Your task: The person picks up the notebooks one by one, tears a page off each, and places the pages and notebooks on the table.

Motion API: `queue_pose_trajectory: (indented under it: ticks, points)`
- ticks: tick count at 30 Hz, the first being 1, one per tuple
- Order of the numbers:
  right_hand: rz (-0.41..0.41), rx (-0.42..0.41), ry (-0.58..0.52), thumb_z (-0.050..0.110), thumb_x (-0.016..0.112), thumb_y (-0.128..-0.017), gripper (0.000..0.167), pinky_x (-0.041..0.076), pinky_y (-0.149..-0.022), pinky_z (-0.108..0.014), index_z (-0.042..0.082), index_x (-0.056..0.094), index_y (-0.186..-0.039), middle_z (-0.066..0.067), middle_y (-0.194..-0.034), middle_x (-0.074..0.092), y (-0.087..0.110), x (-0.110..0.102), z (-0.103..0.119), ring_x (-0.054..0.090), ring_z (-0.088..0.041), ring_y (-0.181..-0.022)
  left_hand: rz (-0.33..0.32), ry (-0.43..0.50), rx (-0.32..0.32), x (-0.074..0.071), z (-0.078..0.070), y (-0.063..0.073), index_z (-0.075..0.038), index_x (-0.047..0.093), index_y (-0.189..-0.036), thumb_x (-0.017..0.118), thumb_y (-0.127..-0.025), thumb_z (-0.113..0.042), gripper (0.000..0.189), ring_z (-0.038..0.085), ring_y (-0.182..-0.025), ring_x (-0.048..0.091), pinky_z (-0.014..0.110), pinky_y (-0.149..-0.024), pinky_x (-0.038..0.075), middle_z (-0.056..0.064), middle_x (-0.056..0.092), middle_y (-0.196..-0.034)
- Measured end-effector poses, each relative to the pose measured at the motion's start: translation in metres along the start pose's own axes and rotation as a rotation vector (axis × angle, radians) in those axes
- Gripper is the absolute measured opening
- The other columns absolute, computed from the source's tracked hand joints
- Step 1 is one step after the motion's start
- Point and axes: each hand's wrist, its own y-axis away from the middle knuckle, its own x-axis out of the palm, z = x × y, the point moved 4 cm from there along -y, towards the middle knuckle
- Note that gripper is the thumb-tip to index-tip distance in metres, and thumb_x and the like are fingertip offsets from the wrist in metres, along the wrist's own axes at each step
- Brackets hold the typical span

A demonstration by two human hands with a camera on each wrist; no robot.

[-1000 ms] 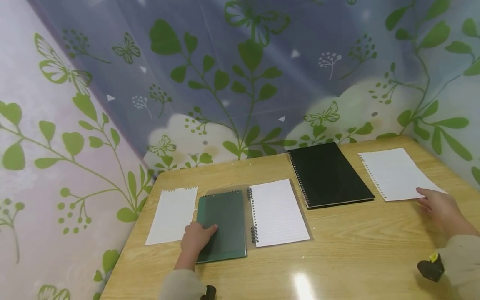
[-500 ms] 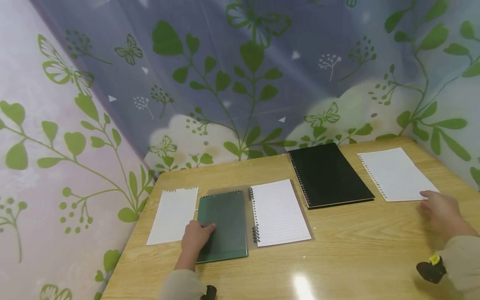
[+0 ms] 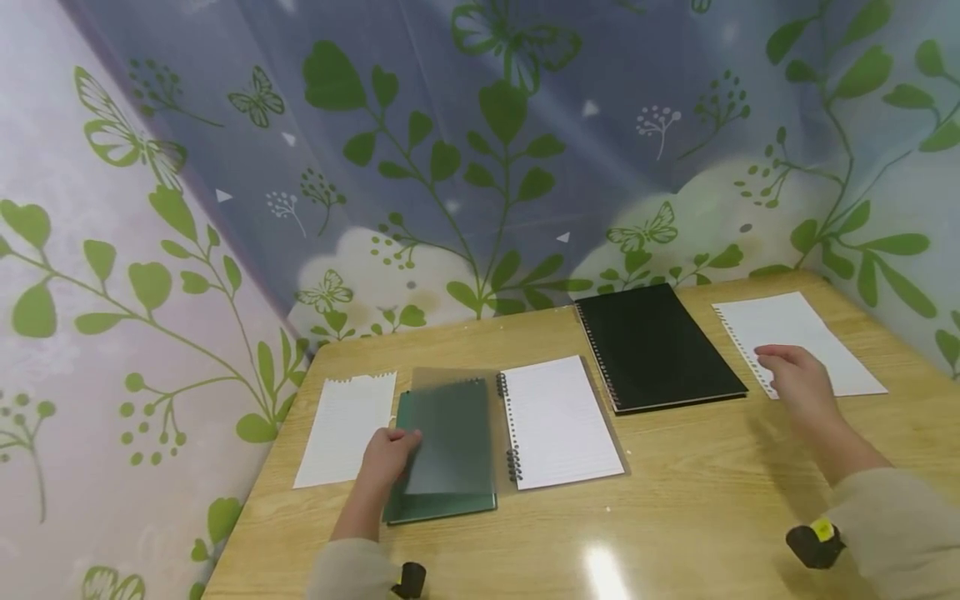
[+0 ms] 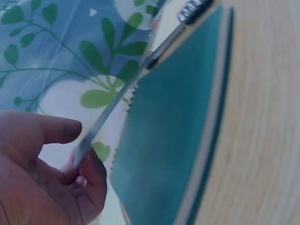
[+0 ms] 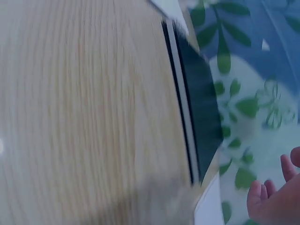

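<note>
The left hand (image 3: pixel 386 458) is pinching a raised translucent cover (image 3: pixel 453 446), apparently for closing, likely needing a swing onto the lined page (image 3: pixel 561 425), while the right hand (image 3: pixel 801 382) is hovering, relaxed and empty.

The left hand (image 3: pixel 387 458) is held in a pinch — the thumb (image 4: pixel 63 130) is laid straight on one side of the grip, the curled fingers (image 4: pixel 96 180) are set on the other. Behind the grip, the left forearm (image 3: pixel 358 512) is stretched forward. The right hand (image 3: pixel 804 385) is held well to the grip's right, its digits (image 3: pixel 783 353) loosely bent, and the right forearm (image 3: pixel 851 454) is angled inward behind.
</note>
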Motion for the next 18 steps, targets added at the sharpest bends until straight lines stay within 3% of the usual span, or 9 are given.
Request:
queue_pose_trajectory:
  ticks: [3, 7, 10, 13, 18]
  points:
    - [0.061, -0.113, 0.038, 0.031, 0.035, -0.098, 0.042, 0.039, -0.075, -0.028, -0.001, 0.047, -0.122, -0.01, -0.119, 0.046, 0.013, 0.025, 0.021, 0.045, -0.023, -0.099, 0.049, 0.074, 0.002, 0.0, -0.008, 0.004, 0.002, 0.045, -0.109, 0.045, -0.096, -0.028, 0.033, 0.02, -0.084, 0.052, 0.029, -0.064, 0.047, 0.013, 0.049, -0.102]
    - [0.135, -0.28, 0.094, 0.024, 0.036, -0.099, 0.039, 0.039, -0.085, -0.041, -0.007, 0.047, -0.122, -0.025, -0.128, 0.041, 0.031, 0.055, 0.047, 0.042, -0.035, -0.112, 0.091, 0.145, 0.028, 0.0, -0.021, 0.01, 0.0, 0.046, -0.109, 0.037, -0.099, -0.029, 0.031, 0.017, -0.081, 0.054, 0.027, -0.062, 0.047, 0.012, 0.051, -0.105]
    - [0.169, -0.411, 0.16, 0.018, 0.043, -0.097, 0.03, 0.039, -0.09, -0.051, -0.005, 0.053, -0.114, -0.026, -0.127, 0.043, 0.042, 0.076, 0.062, 0.041, -0.038, -0.116, 0.112, 0.19, 0.06, 0.001, -0.031, 0.014, -0.003, 0.047, -0.111, 0.033, -0.1, -0.028, 0.031, 0.016, -0.083, 0.056, 0.026, -0.063, 0.047, 0.012, 0.053, -0.112]
    - [0.209, -0.517, 0.231, 0.015, 0.049, -0.095, 0.021, 0.042, -0.09, -0.052, 0.0, 0.058, -0.108, -0.022, -0.127, 0.047, 0.054, 0.098, 0.074, 0.043, -0.037, -0.118, 0.137, 0.247, 0.097, 0.003, -0.041, 0.017, -0.004, 0.047, -0.111, 0.033, -0.101, -0.026, 0.028, 0.016, -0.083, 0.057, 0.026, -0.064, 0.048, 0.013, 0.054, -0.114]
    - [0.314, -0.611, 0.276, 0.015, 0.053, -0.093, 0.02, 0.043, -0.088, -0.05, 0.005, 0.058, -0.11, -0.017, -0.123, 0.053, 0.074, 0.132, 0.091, 0.047, -0.035, -0.113, 0.189, 0.286, 0.176, 0.009, -0.055, 0.022, -0.006, 0.048, -0.115, 0.034, -0.101, -0.025, 0.028, 0.015, -0.087, 0.056, 0.027, -0.069, 0.049, 0.012, 0.055, -0.116]
